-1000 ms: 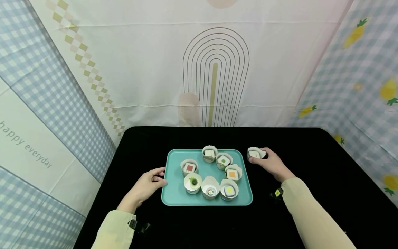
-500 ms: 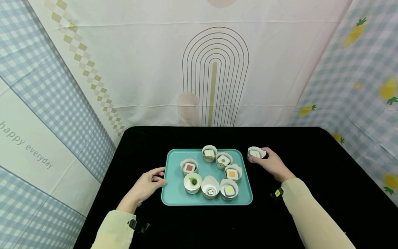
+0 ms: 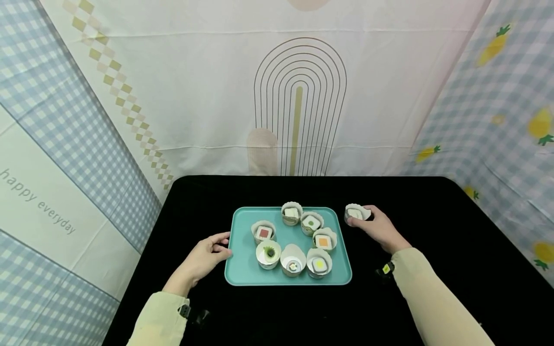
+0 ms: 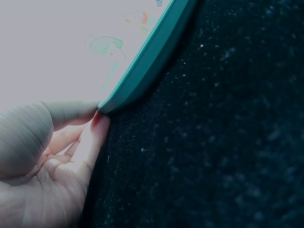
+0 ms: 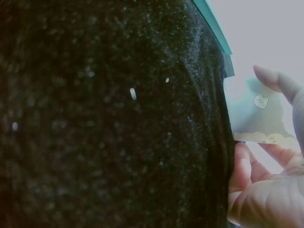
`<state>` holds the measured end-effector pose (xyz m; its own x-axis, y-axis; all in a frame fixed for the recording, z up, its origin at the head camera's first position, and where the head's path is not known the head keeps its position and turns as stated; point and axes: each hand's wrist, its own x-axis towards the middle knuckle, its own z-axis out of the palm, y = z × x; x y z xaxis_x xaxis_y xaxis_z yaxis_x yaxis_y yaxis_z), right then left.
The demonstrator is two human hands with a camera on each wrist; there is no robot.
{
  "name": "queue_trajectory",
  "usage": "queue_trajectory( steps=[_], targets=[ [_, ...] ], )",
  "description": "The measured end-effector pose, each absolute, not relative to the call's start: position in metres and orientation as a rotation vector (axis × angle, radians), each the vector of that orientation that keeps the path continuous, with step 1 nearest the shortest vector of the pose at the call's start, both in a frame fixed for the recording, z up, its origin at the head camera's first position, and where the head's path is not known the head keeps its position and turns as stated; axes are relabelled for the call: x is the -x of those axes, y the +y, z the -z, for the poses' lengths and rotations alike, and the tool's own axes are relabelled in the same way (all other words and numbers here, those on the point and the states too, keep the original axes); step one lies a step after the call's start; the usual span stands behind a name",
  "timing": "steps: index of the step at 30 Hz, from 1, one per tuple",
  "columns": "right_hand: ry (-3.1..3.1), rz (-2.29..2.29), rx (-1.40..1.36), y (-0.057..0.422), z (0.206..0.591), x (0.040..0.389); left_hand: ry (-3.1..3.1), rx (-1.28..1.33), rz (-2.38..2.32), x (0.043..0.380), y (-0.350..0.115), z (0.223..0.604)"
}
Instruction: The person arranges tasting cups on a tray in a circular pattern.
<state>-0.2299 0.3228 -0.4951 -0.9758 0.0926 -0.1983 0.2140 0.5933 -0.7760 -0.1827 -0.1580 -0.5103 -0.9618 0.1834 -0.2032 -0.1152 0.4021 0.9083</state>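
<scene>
A turquoise tray (image 3: 244, 271) lies on the black table. At its left edge, my left hand (image 3: 200, 259) pinches the rim; the left wrist view shows the thumb and a fingertip meeting at the tray's edge (image 4: 130, 78). Right of the tray's back corner, my right hand (image 3: 382, 233) holds a paper baking cup (image 3: 351, 208) with a white piece in it. A small bear print shows on that cup's side (image 5: 247, 114) in the right wrist view, where thumb and fingers are around it.
Several similar paper cups stand on the tray, among them one with a red-topped square (image 3: 264, 233), one with an orange top (image 3: 323, 242) and one with green on it (image 3: 268, 253). A white patterned curtain (image 3: 207, 96) hangs behind the black table (image 3: 277, 312).
</scene>
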Motion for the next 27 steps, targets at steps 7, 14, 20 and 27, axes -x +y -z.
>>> queue_trajectory(
  steps=[7,14,20,27],
  targets=[
    [2.619,1.36,-0.295,0.321,0.491,0.229,2.391,-0.07,-1.59,0.182,-0.159,0.51],
    [2.569,1.367,-0.355,0.321,0.485,0.229,2.396,-0.077,-1.591,0.182,-0.159,0.512],
    [2.663,1.333,-0.369,0.323,0.486,0.229,2.398,-0.082,-1.589,0.182,-0.158,0.514],
    [2.819,1.371,-0.336,0.314,0.467,0.227,2.392,-0.078,-1.593,0.183,-0.159,0.513]
  ],
)
